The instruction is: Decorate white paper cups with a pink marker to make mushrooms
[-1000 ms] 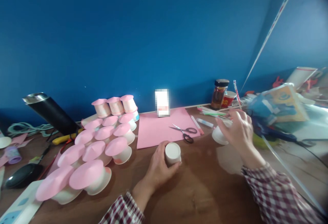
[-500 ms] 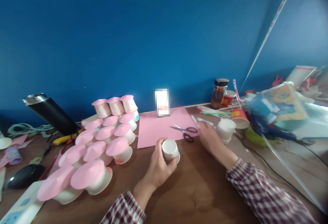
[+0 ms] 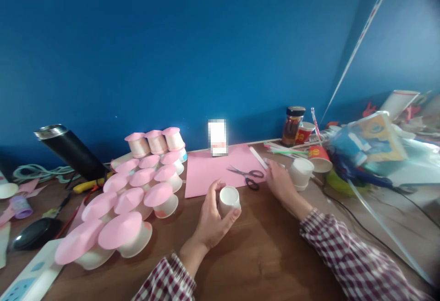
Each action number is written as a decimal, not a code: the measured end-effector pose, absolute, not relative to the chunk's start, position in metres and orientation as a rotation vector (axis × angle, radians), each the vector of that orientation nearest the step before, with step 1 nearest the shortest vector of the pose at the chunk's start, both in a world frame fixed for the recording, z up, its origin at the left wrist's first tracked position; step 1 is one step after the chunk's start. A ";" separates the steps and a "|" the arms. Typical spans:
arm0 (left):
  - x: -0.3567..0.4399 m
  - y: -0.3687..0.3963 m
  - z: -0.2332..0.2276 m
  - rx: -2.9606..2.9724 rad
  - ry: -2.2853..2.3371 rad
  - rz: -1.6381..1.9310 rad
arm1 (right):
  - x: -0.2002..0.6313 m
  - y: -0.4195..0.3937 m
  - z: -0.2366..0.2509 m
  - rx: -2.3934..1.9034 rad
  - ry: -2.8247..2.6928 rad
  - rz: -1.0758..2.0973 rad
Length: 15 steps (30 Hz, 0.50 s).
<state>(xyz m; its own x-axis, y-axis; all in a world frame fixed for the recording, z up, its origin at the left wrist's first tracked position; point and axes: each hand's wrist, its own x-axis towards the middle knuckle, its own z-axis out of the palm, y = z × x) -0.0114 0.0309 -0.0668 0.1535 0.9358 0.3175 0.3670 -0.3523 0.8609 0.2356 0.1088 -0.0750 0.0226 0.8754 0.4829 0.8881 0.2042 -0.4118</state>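
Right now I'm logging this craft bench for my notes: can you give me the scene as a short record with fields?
left hand: grips a small white paper cup, lifted a little off the wooden table
right hand: rests by the scissors, fingers on a white marker
pink paper sheet: flat on the table, scissors lying across its right edge
pink-topped cups: rows of upturned cups left of the sheet
white cup: beside the right hand
black flask: far left, tilted

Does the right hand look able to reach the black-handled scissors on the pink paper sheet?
Probably yes: the right hand rests just beside the black-handled scissors, which lie uncovered on the pink paper sheet, nothing between them.
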 end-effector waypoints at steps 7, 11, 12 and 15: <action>-0.014 0.027 -0.058 1.734 1.278 1.729 | 0.193 0.057 -0.023 -1.068 -1.539 1.025; -0.005 0.014 -0.046 1.661 1.157 1.776 | 0.174 0.031 -0.011 -0.790 -1.432 1.437; -0.002 0.010 -0.042 1.640 1.102 1.749 | 0.170 0.027 -0.011 -0.745 -1.409 1.524; 0.005 -0.001 -0.032 1.523 1.048 1.561 | 0.159 0.015 -0.016 -0.627 -1.333 1.717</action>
<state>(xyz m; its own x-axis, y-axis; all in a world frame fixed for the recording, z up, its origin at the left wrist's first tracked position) 0.0048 -0.0013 -0.0322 -0.0571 0.9035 0.4247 0.0509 -0.4222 0.9051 0.1588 0.0150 -0.0156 -0.5117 0.8522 0.1096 -0.3175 -0.0690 -0.9458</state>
